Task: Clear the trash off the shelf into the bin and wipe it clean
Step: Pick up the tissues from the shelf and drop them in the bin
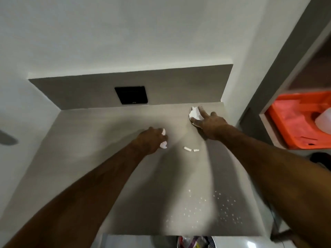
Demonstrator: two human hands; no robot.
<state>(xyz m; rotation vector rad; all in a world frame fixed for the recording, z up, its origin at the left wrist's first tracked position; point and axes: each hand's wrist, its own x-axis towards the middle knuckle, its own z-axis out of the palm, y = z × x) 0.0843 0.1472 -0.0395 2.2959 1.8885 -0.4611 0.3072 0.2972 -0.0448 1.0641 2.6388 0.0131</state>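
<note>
The grey shelf (111, 158) fills the middle of the frame, its back panel running across the upper centre with a black square plate (131, 94) set into it. I read the whole surface as the work area: both my arms reach over it from the bottom corners.

At the bottom centre, just under the shelf's front edge, I see the bin (196, 242), with coloured wrappers showing inside. Its spot below the edge looks convenient: trash can be drawn forward and dropped.

At right, in a side cubby, sits an orange crate (293, 120); not part of this step, as far as I can judge.

My right hand (211, 125) is at the shelf's far right corner, fingers spread and laid over a crumpled white paper (194, 114). Pressing or gathering, not yet lifted; whether the thumb pinches it underneath, I cannot tell.

My left hand (152, 140) sits mid-shelf, fingers curled closed around a smaller white paper wad (163, 144), bits of which show at the knuckles and below the palm. I judge it is kept closed to hold what is collected while the other hand gathers.

Between the hands lie two small white scraps (190, 149), loose on the surface, apart from both hands.

Nearer the front, at lower right of centre, a scatter of white crumbs (222, 204) speckles the shelf. Too fine for picking up; these likely need the wipe.
</note>
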